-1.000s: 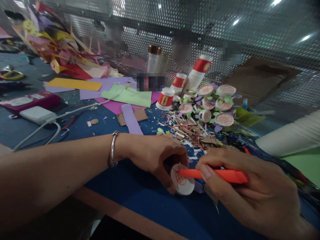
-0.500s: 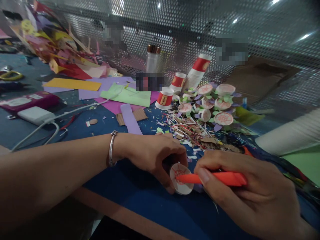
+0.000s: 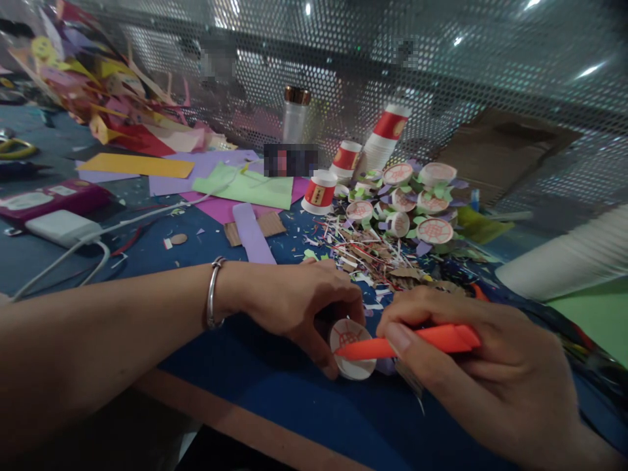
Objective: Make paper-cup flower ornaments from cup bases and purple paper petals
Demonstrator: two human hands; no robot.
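My left hand (image 3: pixel 314 304) is closed around a small cut paper cup (image 3: pixel 360 371), its white round base turned up towards me. Red lines form a grid-like pattern on that base. In my right hand (image 3: pixel 471 373) is an orange-red marker (image 3: pixel 407 343), held like a pen, its tip touching the base near the left rim. A bit of purple paper (image 3: pixel 385 366) shows beside the cup, partly hidden by the marker and my right hand. Behind my hands stands a pile of finished-looking cup turtles (image 3: pixel 435 230) with red-patterned bases and green and purple paper pieces.
Paper scraps (image 3: pixel 363 252) litter the blue table (image 3: pixel 275 392). Red-and-white paper cups (image 3: pixel 320 192) stand behind, near a clear bottle (image 3: pixel 295 118). Coloured paper sheets (image 3: pixel 245 186), a white charger (image 3: pixel 63 227) with cable and yellow-handled scissors (image 3: pixel 17 149) lie left. A white cup stack (image 3: pixel 564 255) lies right.
The marker tip has moved from the middle of the red pattern to the left edge of the base. My left hand keeps its hold on the cup. The whole view has shifted slightly.
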